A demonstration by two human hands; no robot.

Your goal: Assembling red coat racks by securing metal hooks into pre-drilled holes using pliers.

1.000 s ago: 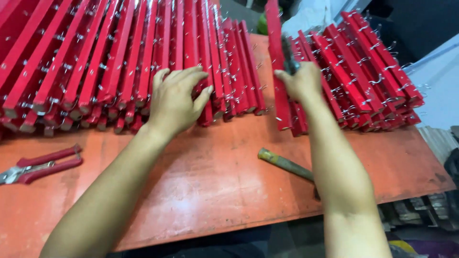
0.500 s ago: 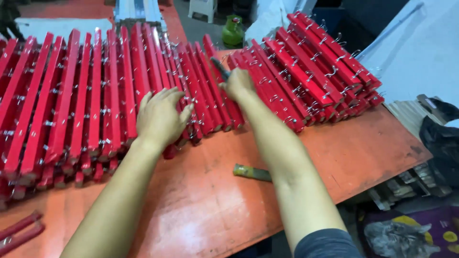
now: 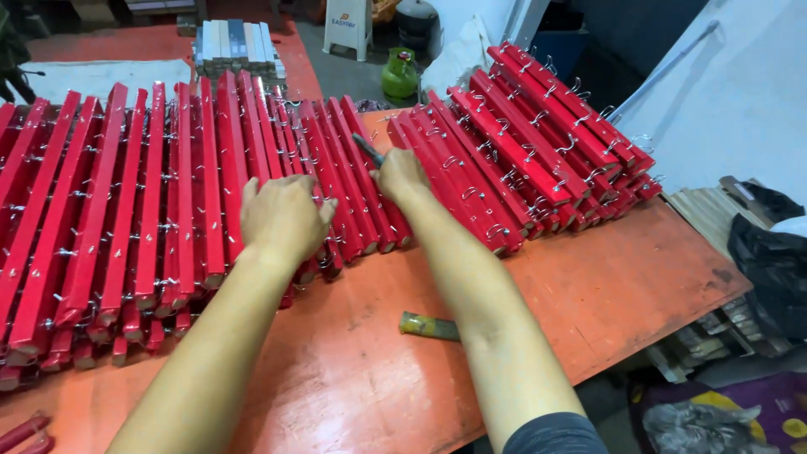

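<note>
Both hands have shifted since a second ago: the right hand (image 3: 400, 175), then at the upright bar beside the right-hand stack, now lies on the middle bars, and the left hand (image 3: 282, 217) has slid along the row. The right hand is closed around a thin dark tool (image 3: 366, 149) whose tip pokes out above the knuckles, its heel resting on the red bars (image 3: 353, 185). The left hand lies flat, fingers curled over the bars' near ends, clenching nothing that I can make out. All the bars lie side by side on an orange table (image 3: 588, 286), each studded with small metal hooks. To the right, a second stack (image 3: 546, 143) is heaped at a slant. Near the right forearm, a dull stick (image 3: 429, 326) lies on the table. Red plier handles (image 3: 21, 435) show at the lower left corner. Beyond the table stand a green gas bottle (image 3: 400, 74) and a bundle of pale slats (image 3: 235, 46).
</note>
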